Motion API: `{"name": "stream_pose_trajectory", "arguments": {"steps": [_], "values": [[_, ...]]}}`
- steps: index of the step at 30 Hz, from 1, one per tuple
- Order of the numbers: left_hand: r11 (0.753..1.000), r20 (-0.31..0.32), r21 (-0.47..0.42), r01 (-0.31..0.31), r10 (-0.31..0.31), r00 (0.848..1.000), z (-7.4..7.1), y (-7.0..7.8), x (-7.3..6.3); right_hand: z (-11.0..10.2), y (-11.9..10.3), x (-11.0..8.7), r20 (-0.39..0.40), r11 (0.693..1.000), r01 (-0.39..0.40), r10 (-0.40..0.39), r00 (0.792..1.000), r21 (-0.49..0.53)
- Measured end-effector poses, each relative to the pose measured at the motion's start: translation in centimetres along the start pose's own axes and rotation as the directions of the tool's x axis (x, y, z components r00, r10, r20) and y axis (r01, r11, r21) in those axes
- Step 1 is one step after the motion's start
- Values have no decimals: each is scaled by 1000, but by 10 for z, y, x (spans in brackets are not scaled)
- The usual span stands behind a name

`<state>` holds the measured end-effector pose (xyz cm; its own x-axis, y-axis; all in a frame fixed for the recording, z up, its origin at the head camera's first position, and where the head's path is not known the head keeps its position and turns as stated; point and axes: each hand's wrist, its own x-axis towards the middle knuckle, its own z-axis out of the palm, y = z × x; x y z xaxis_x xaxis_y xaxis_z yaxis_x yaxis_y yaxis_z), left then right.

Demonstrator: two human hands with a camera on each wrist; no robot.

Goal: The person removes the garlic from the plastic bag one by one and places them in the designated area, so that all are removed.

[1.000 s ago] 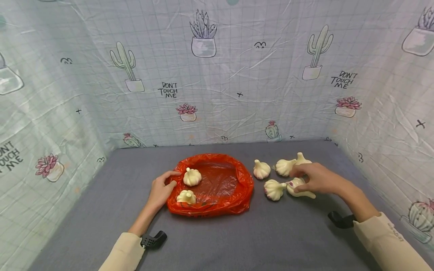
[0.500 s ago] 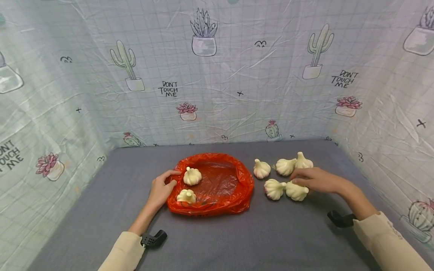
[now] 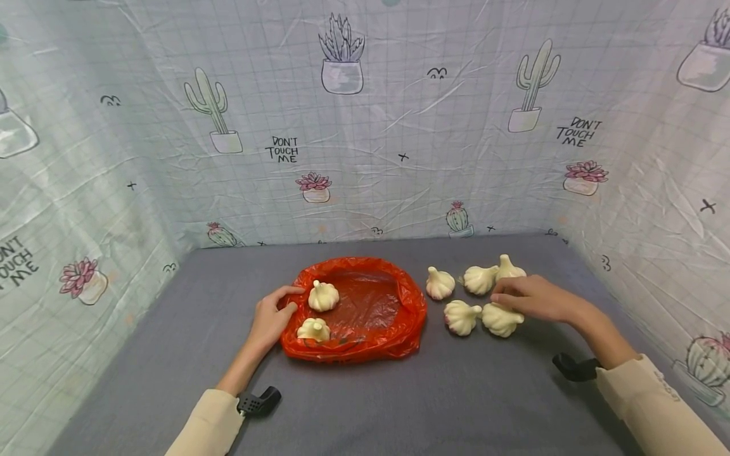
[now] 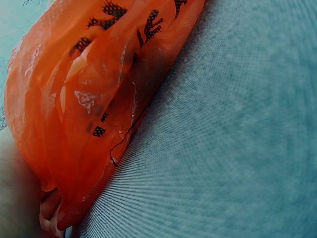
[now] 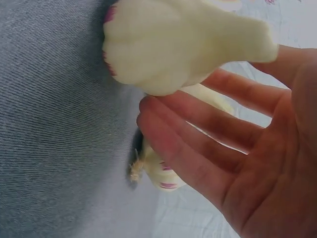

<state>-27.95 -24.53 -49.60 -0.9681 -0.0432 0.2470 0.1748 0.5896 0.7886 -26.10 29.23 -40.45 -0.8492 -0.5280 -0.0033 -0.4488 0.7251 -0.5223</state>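
At the left side of a red plastic bag [image 3: 412,304], my left hand [image 3: 272,323] grips the rim, its fingertips partly hidden by the bag in the left wrist view. Inside the mouth of the bag lie two garlic bulbs, one garlic bulb [image 3: 323,296] behind the other [image 3: 313,330]. My right hand [image 3: 536,297] is over on the right, its fingers extended against a garlic bulb [image 3: 502,320] resting on the table. In the right wrist view this bulb [image 5: 153,44] has its stem toward the palm; the fingers [image 5: 198,144] are nearly straight beneath it.
Several more garlic bulbs sit close by: one garlic bulb [image 3: 461,317] beside the touched one, another [image 3: 440,283] near the bag, and a pair behind, of which one bulb [image 3: 479,280] shows fully. Grey cloth [image 3: 365,411] covers the table; a printed curtain [image 3: 376,126] surrounds it.
The garlic bulb at my right hand has turned, its purple-marked base swinging out of sight in the head view. The right fingers have loosened slightly around it. My left hand and the bag stay put.
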Motion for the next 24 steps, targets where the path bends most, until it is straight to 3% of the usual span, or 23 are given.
{"name": "stream_pose_trajectory", "arguments": {"steps": [6, 12, 18, 24], "values": [[1000, 5, -4, -9, 9, 1000, -1, 2, 0, -6, -13, 5, -80, 995, 20, -28, 996, -101], [1000, 3, -3, -14, 14, 1000, -4, 2, 1, -16, -52, 32, -143, 987, 98, -116, 983, -128], [1000, 0, 4, -20, 20, 1000, -3, 1, 1, -11, -115, 90, -76, 978, 207, -209, 975, -32], [1000, -9, -2, -14, 14, 1000, 0, 0, -1, 22, -171, 165, 60, 965, 262, -262, 963, 17]]}}
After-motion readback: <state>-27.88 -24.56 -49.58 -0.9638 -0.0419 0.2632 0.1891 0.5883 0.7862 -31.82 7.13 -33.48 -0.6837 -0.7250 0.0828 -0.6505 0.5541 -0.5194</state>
